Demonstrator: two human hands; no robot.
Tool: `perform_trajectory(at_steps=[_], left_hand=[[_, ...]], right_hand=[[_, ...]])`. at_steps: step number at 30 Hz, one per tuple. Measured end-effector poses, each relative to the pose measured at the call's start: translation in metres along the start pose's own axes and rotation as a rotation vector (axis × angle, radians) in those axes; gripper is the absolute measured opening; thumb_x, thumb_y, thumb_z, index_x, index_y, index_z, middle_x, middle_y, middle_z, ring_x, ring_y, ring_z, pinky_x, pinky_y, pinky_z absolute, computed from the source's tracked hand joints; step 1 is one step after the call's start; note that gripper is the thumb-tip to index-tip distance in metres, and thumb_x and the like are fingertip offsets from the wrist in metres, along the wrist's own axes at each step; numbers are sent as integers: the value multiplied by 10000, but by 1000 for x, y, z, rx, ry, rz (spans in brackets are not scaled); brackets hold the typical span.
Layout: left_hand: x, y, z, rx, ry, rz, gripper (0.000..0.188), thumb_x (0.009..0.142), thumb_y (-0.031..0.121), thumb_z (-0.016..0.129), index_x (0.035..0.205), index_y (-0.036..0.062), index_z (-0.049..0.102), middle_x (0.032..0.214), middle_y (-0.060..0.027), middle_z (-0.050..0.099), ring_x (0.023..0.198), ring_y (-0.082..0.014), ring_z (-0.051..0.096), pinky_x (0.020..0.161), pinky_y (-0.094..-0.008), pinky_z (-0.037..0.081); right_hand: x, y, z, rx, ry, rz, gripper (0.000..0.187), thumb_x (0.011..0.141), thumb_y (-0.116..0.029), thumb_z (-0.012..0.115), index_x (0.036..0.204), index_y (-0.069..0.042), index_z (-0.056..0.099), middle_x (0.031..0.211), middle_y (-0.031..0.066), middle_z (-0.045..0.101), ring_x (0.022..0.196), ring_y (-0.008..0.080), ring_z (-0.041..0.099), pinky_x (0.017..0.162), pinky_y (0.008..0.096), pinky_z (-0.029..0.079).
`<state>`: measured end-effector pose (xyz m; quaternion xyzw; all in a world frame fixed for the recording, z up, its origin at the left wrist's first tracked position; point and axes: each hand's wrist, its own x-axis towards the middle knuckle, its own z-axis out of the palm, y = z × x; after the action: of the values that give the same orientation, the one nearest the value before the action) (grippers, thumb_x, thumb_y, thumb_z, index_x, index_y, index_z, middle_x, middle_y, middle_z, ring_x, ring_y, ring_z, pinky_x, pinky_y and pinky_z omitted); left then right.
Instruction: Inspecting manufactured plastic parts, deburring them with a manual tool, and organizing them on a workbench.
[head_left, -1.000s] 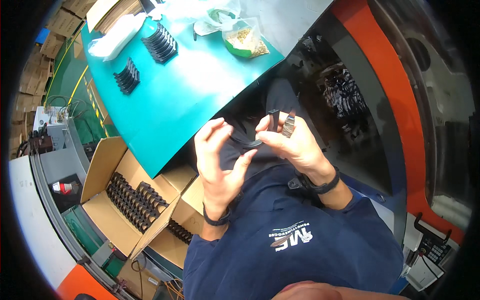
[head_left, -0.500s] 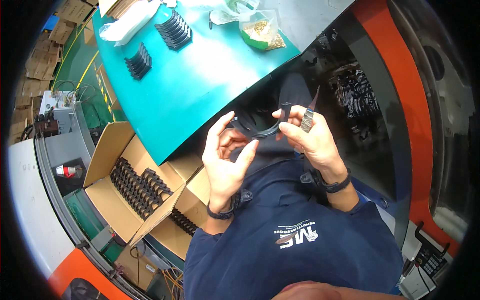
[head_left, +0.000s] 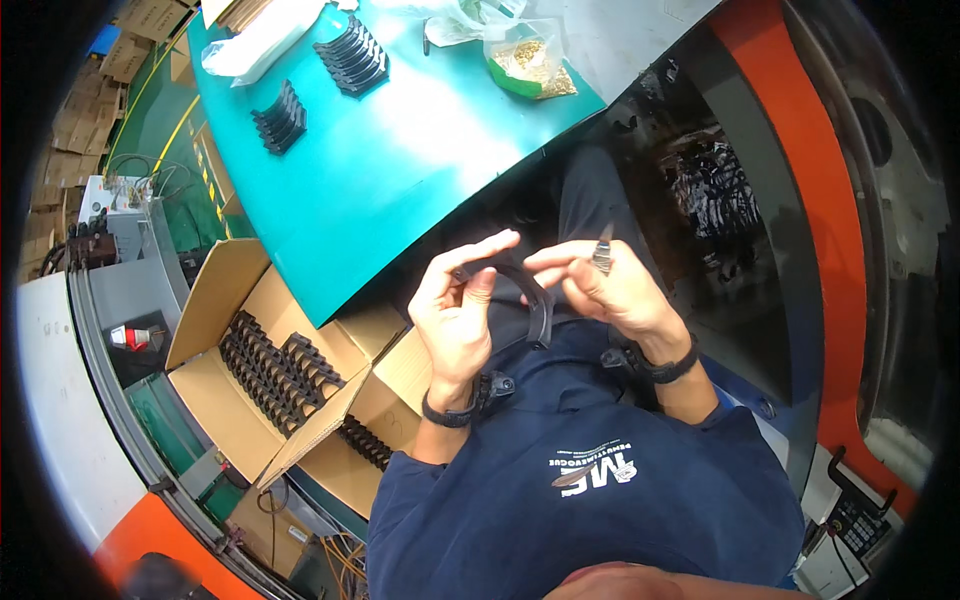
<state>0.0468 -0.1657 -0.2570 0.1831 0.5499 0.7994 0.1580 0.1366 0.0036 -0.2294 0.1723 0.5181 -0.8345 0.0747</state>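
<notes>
Over my lap, a curved black plastic part (head_left: 540, 318) hangs with its free end bent down toward my shirt. My left hand (head_left: 455, 315) pinches its other end between thumb and fingers. Close by on the right, my right hand (head_left: 625, 295) keeps a small knife (head_left: 603, 256) tucked in its fingers, the pointed blade upward and the handle grey and wrapped-looking. Its index finger and thumb reach to the upper part of the black piece; whether they touch it I cannot tell.
A green-topped table (head_left: 400, 170) ahead bears two stacks of curved black parts (head_left: 352, 56), (head_left: 280, 118) and a bag of gold-coloured bits (head_left: 532, 70). An open cardboard box (head_left: 225, 400) at left holds rows of black parts. Orange-edged machinery (head_left: 815, 130) stands at right.
The black part has been turned, from an upward-opening curve between both hands to hanging downward. My hands have come closer together, and the knife has tipped more upright.
</notes>
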Motion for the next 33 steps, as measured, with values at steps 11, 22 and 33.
perform_trajectory(at_steps=[11,22,33], left_hand=[[-5,2,7,-119,2,-174,562,857,89,707,1339,-62,461,1175,-219,640,1051,-213,641,944,-308,490],[1,-7,5,108,-120,42,824,843,517,671,1342,-92,427,1324,-239,519,1166,-274,566,986,-377,444],[-15,-21,-4,702,-52,584,297,768,206,759,1005,40,691,1183,-203,560,1106,-334,542,940,-441,449]], right_hand=[[2,18,24,-240,221,-256,294,799,25,739,1080,10,653,889,-18,623,625,-8,442,574,161,374],[5,19,17,514,19,-36,162,954,-118,580,1084,-22,600,1005,136,693,473,22,436,437,147,355],[7,26,17,412,2,67,214,967,-246,589,1011,-38,612,848,41,677,474,27,433,447,175,339]])
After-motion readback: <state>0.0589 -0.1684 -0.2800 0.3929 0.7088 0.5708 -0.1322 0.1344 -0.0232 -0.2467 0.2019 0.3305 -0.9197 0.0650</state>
